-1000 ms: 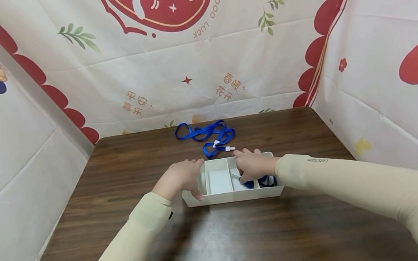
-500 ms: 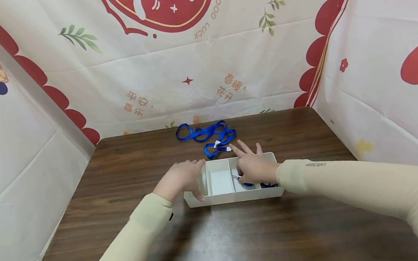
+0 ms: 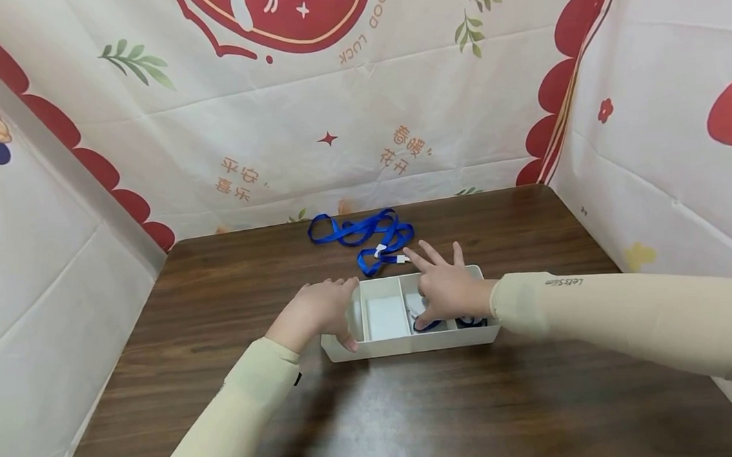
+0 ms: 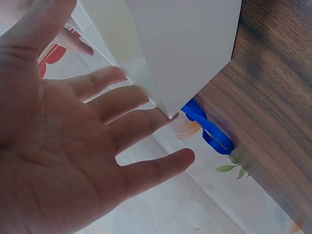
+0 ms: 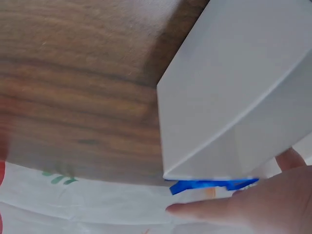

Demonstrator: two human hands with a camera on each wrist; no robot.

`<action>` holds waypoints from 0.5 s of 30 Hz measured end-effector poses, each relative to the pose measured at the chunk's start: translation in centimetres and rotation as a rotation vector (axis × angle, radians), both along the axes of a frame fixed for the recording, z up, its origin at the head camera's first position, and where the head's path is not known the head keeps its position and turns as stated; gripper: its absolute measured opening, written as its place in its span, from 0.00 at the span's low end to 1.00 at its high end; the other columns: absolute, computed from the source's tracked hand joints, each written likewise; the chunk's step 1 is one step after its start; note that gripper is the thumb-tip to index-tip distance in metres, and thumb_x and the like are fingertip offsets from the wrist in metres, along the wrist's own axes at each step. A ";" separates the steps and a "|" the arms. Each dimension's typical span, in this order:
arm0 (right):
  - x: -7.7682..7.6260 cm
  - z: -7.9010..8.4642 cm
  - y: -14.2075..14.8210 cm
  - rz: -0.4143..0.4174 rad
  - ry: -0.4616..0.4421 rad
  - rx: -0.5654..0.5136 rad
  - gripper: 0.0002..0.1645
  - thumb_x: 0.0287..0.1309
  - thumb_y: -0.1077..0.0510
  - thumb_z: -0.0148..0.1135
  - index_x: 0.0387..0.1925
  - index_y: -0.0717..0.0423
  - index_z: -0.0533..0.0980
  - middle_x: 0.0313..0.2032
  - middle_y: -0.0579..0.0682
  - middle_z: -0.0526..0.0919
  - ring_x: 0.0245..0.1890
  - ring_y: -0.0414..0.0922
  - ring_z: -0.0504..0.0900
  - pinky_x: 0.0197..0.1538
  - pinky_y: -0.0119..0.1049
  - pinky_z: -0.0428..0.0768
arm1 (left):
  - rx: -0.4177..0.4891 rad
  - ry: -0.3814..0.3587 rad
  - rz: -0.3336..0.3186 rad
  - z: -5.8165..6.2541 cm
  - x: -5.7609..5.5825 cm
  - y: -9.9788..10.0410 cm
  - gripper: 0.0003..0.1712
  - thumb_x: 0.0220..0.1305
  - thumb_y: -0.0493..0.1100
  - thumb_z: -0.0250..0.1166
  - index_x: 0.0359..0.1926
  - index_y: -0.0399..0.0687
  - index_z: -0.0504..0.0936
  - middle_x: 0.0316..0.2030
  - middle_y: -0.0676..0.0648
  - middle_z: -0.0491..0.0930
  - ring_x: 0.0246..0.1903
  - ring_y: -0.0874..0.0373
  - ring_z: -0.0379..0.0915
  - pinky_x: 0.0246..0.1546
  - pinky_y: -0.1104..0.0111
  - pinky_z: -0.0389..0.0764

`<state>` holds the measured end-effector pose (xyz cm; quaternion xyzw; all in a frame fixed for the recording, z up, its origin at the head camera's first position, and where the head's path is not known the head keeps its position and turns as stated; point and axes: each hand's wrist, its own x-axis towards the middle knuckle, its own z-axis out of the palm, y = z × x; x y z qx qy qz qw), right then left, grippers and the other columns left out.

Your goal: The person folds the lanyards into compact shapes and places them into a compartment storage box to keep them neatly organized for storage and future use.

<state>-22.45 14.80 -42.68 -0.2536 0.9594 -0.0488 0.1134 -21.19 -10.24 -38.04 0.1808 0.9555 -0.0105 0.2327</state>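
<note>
In the head view, a white divided box [image 3: 409,346] stands on the table. My left hand [image 3: 324,305] spans its left end, thumb at the front wall and fingers at the back rim. The left wrist view shows those fingers [image 4: 141,124] lying along the rim. My right hand [image 3: 451,289] reaches into a compartment right of the middle and pinches a bundled blue lanyard [image 3: 433,326] at the thumb; its index finger is hidden, while other fingers spread upward. Another dark blue bundle [image 3: 472,322] lies in the rightmost compartment, partly hidden by the right wrist.
Behind the box, a loose blue lanyard [image 3: 366,228] with white clips lies on the dark wooden table [image 3: 243,262]. Printed cloth walls [image 3: 311,121] stand along the back and sides of the table.
My right hand's outer fingers have lifted and spread. Its thumb has shifted slightly left and forward with the bundled lanyard low in the compartment. The left hand stays in place.
</note>
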 end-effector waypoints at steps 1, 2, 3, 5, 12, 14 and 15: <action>-0.1 0.2 0.1 0.000 -0.011 -0.005 0.24 0.46 0.30 0.83 0.27 0.43 0.88 0.87 0.57 0.44 0.86 0.64 0.30 0.70 0.88 0.29 | 0.001 -0.002 0.002 0.0 0.0 0.0 0.73 0.44 0.62 0.88 0.85 0.52 0.55 0.83 0.43 0.61 0.83 0.40 0.54 0.81 0.38 0.58; -0.1 0.5 0.2 0.003 -0.023 -0.011 0.25 0.46 0.30 0.83 0.31 0.45 0.90 0.87 0.57 0.44 0.86 0.65 0.30 0.70 0.88 0.29 | 0.001 -0.007 0.005 -0.1 0.0 0.0 0.73 0.44 0.61 0.88 0.85 0.53 0.55 0.83 0.43 0.60 0.83 0.40 0.54 0.81 0.38 0.58; -0.1 0.9 0.3 0.006 -0.034 -0.014 0.27 0.47 0.31 0.82 0.35 0.47 0.91 0.87 0.58 0.44 0.86 0.65 0.30 0.70 0.88 0.29 | 0.001 -0.011 0.006 -0.1 0.0 0.0 0.73 0.44 0.61 0.88 0.85 0.52 0.55 0.83 0.42 0.60 0.83 0.40 0.54 0.81 0.38 0.58; -0.2 1.7 0.5 0.019 -0.052 -0.021 0.28 0.50 0.32 0.81 0.43 0.48 0.91 0.87 0.58 0.44 0.86 0.65 0.32 0.70 0.88 0.30 | -0.005 -0.018 0.004 -0.2 0.0 -0.1 0.73 0.44 0.62 0.87 0.85 0.52 0.55 0.83 0.42 0.60 0.83 0.40 0.54 0.80 0.38 0.58; -1.2 4.9 1.2 0.064 0.044 -0.044 0.16 0.62 0.45 0.77 0.49 0.43 0.90 0.84 0.59 0.56 0.85 0.66 0.48 0.73 0.86 0.42 | -0.020 -0.037 -0.035 -0.2 -0.5 -0.2 0.75 0.45 0.64 0.87 0.86 0.51 0.52 0.83 0.41 0.59 0.83 0.40 0.55 0.80 0.36 0.56; -1.9 5.6 1.3 0.068 0.070 -0.039 0.12 0.65 0.49 0.75 0.48 0.44 0.90 0.83 0.60 0.59 0.84 0.66 0.52 0.73 0.86 0.45 | -0.019 -0.053 -0.051 0.0 -0.8 -0.2 0.75 0.46 0.65 0.86 0.86 0.50 0.51 0.83 0.41 0.58 0.83 0.40 0.55 0.80 0.35 0.56; -2.2 5.8 1.4 0.070 0.079 -0.034 0.10 0.66 0.51 0.74 0.47 0.44 0.90 0.82 0.61 0.61 0.83 0.66 0.54 0.73 0.85 0.47 | -0.019 -0.070 -0.055 0.2 -1.0 -0.2 0.75 0.47 0.65 0.85 0.86 0.50 0.50 0.84 0.40 0.57 0.83 0.41 0.54 0.80 0.36 0.56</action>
